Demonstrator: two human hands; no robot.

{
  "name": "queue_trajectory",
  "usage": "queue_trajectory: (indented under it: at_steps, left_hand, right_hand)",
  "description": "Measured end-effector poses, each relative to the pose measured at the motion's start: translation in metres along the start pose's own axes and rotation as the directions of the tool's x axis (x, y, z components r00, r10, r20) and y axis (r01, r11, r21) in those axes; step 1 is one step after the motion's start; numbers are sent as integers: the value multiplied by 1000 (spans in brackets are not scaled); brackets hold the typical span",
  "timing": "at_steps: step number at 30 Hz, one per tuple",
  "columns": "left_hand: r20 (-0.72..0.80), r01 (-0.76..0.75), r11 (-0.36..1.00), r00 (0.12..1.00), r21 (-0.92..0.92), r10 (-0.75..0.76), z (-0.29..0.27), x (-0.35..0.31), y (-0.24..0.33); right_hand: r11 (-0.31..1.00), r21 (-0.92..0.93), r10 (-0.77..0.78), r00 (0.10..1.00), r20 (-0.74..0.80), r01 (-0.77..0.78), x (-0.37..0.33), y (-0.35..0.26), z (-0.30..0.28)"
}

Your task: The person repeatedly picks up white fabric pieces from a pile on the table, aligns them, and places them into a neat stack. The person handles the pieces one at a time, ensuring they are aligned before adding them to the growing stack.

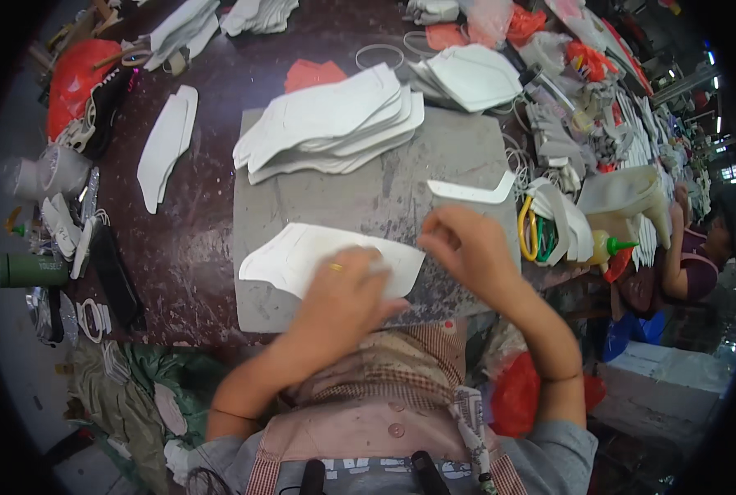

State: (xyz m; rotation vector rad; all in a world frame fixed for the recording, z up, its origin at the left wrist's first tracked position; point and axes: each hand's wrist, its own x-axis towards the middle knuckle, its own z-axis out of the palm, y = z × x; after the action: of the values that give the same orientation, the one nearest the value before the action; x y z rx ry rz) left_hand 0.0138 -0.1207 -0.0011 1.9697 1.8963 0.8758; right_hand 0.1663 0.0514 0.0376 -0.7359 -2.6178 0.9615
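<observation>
A flat white cut piece (pixel 281 252), shaped like a shoe-upper part, lies on the grey board (pixel 257 309) in front of me. My left hand (pixel 339 293) is over its middle and lower edge. Motion smears those fingers, so their grip does not show. Just off the piece's right end, my right hand (pixel 474 252) has its fingers curled together; whatever they may hold is hidden. Beyond that hand rests a narrow, bent white strip (pixel 471 193). A stack of similar white pieces (pixel 327 120) covers the board's far side.
More white pieces (pixel 471 76) are piled at the back right. One pair of pieces (pixel 167 148) lies on the dark table (pixel 207 214) at left. A green-tipped bottle (pixel 607 246) and tape rolls (pixel 529 228) stand right. A person in a purple sleeve (pixel 701 276) sits farther right.
</observation>
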Motion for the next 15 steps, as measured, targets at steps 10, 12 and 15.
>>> queue_trajectory:
  at_steps: [10,12,15]
  left_hand:
    - [-339,-289,928,870,237,358,-90,44,-33]
    - [-453,-76,996,887,47,89,-115,97,-44]
    - [-402,52,999,915,12,-43,-102,147,-115]
  right_hand:
    - [993,-44,-114,909,-400,105,-2,45,-3]
    - [961,-263,-186,903,-387,85,-3,67,-2]
    - [958,-262,-215,901,-377,119,-2,70,14]
